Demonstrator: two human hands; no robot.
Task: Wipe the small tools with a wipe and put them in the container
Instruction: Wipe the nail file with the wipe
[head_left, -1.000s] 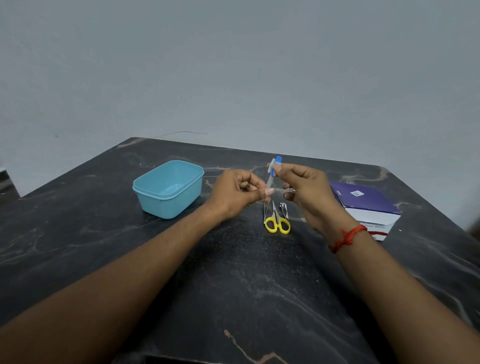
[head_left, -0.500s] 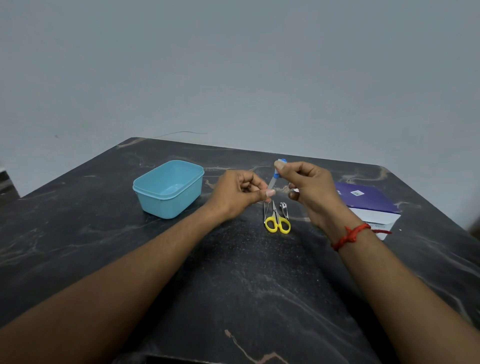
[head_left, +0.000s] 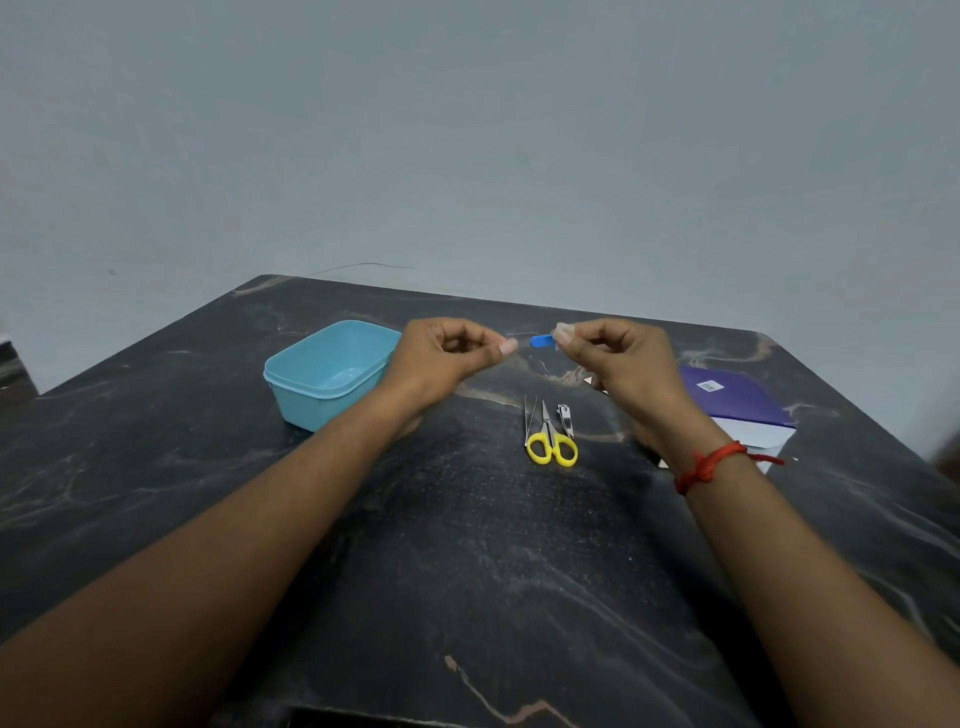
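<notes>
Nearest the camera, two bare forearms reach out over the dark marbled desk (head_left: 467, 571), the right wrist wearing a red thread (head_left: 709, 464). Below and between the raised hands lie tweezers (head_left: 529, 420), yellow-handled scissors (head_left: 550, 441) and a nail clipper (head_left: 566, 420), side by side on the desk. The left hand (head_left: 447, 356) has its fingers (head_left: 506, 347) pressed together; whether they grip anything cannot be told. The right hand (head_left: 618, 358) pinches a blue-ended tool (head_left: 541, 341) with a bit of pale wipe (head_left: 563, 329) at its fingertips. Just left of the left hand sits the light blue container (head_left: 324, 374), open. Right of the right hand lies a purple box (head_left: 737, 402).
</notes>
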